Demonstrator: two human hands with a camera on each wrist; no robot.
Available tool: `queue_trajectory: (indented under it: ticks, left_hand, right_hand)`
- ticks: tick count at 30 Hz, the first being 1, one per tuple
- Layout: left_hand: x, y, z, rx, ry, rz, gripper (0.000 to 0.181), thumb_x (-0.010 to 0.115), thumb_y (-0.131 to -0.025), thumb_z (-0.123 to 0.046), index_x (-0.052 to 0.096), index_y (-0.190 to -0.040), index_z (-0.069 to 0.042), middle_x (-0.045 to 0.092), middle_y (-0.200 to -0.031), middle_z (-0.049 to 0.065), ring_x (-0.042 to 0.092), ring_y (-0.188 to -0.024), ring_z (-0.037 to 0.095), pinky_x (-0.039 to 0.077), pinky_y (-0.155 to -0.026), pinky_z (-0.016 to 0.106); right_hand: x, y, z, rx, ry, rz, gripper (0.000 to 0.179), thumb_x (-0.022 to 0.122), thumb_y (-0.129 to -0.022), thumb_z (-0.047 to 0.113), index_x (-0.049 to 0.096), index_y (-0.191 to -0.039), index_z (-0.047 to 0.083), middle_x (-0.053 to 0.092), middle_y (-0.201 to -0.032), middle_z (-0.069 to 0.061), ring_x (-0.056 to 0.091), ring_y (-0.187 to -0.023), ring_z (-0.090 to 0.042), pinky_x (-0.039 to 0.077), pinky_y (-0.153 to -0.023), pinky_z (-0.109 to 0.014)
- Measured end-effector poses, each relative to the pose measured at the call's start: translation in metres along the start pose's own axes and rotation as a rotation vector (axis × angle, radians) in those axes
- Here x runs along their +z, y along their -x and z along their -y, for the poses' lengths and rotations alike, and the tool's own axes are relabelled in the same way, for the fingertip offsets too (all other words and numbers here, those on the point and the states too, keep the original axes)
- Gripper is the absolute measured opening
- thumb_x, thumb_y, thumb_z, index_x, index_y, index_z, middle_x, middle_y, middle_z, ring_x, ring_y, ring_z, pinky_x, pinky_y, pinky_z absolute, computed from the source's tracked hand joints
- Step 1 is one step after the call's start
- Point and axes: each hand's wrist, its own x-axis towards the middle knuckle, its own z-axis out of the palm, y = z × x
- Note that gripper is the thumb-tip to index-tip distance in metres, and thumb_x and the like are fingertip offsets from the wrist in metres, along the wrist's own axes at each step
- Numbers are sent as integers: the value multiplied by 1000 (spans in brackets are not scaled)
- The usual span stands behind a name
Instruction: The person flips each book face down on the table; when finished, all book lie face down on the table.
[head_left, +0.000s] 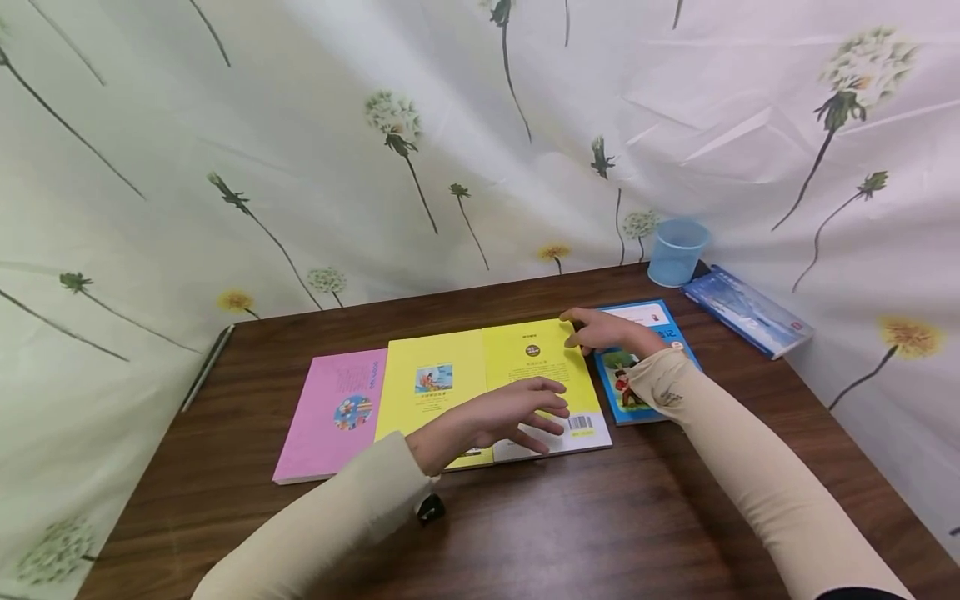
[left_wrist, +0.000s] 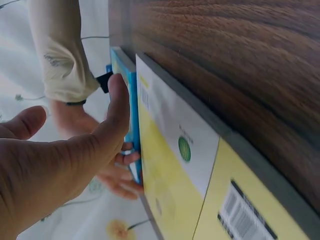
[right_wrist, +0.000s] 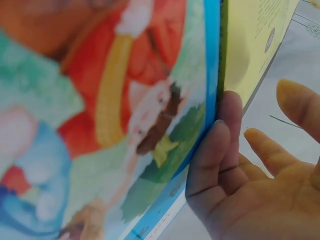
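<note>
My right hand [head_left: 600, 329] is at the upper right corner of a yellow and white book [head_left: 510, 358], its fingers loosely spread. In the right wrist view, two fingertips rest in the seam between that book and a blue picture-covered book [right_wrist: 150, 125]. The blue book [head_left: 633, 400] lies partly behind the right forearm. Over the lower part of the yellow and white book, my left hand [head_left: 502, 412] hovers with relaxed, spread fingers and holds nothing. Side by side to the left lie a second yellow book [head_left: 397, 417] and a pink book [head_left: 318, 425].
A light blue cup [head_left: 675, 258] stands at the back right of the dark wooden table [head_left: 570, 517]. Next to it lies another blue book [head_left: 750, 308] near the right edge. A curtain with dandelion prints [head_left: 300, 167] hangs right behind the table.
</note>
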Motion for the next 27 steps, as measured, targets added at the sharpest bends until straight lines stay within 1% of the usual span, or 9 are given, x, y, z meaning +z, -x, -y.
queue_trajectory:
  ticks: [2,4,6,8,10,13,19,23,27]
  left_hand:
    - [5,-7,0,-2,18,-8,60,57,-100,-35,39,-150,-8,55,-142,16,61,-124,33,58,-90,48]
    - [9,-12,0,4,46,-20,61,57,-100,-35,38,-151,-9,53,-143,16,60,-125,33,58,-92,48]
    - [13,-18,0,12,70,-34,63,58,-99,-35,36,-153,-9,53,-144,16,61,-125,34,57,-93,49]
    - [16,-23,0,18,86,-42,65,58,-99,-34,33,-154,-9,52,-145,18,61,-125,34,56,-94,50]
    - [19,-27,-2,19,102,-42,66,58,-100,-33,31,-154,-8,51,-146,19,61,-125,35,56,-95,51]
    - [23,-34,-5,8,140,-42,65,57,-100,-32,31,-154,-7,50,-146,21,61,-124,37,55,-96,53]
    - [35,-46,-7,-27,199,-37,59,57,-99,-30,37,-149,-6,52,-142,22,62,-120,37,55,-95,53]
    - [43,-49,-8,-45,225,-16,58,59,-99,-29,37,-148,-6,51,-140,23,62,-118,38,55,-95,53]
    - [50,-51,-11,-66,264,-20,58,60,-98,-29,36,-147,-8,50,-139,24,61,-120,40,54,-96,55]
  right_hand:
    - [-2,2,-3,-26,-25,-12,62,54,-101,27,30,-156,12,46,-145,-19,61,-84,-23,50,-73,-31]
    - [-8,6,-7,-50,-40,-36,62,53,-102,27,29,-157,12,35,-157,-19,63,-98,-29,53,-80,-37]
    - [-16,11,-13,-72,-20,-73,61,52,-102,27,29,-156,9,32,-159,-20,58,-118,-37,52,-93,-48]
    - [-27,18,-20,-73,36,-117,60,51,-102,24,30,-155,5,34,-158,-23,48,-132,-43,45,-104,-57]
    - [-38,25,-28,-55,114,-157,59,50,-101,20,32,-153,0,36,-156,-26,38,-141,-46,36,-112,-62]
    - [-52,34,-41,3,200,-184,58,48,-99,13,32,-152,-4,36,-155,-29,36,-142,-48,32,-114,-63]
    - [-66,38,-60,89,328,-166,58,45,-96,8,32,-150,-7,37,-152,-34,39,-138,-51,33,-114,-63]
    - [-68,39,-64,109,365,-141,56,44,-98,9,31,-150,-8,38,-150,-35,40,-137,-51,34,-113,-63]
    - [-70,39,-66,117,391,-115,56,47,-99,10,31,-151,-7,39,-150,-35,41,-137,-51,34,-113,-63]
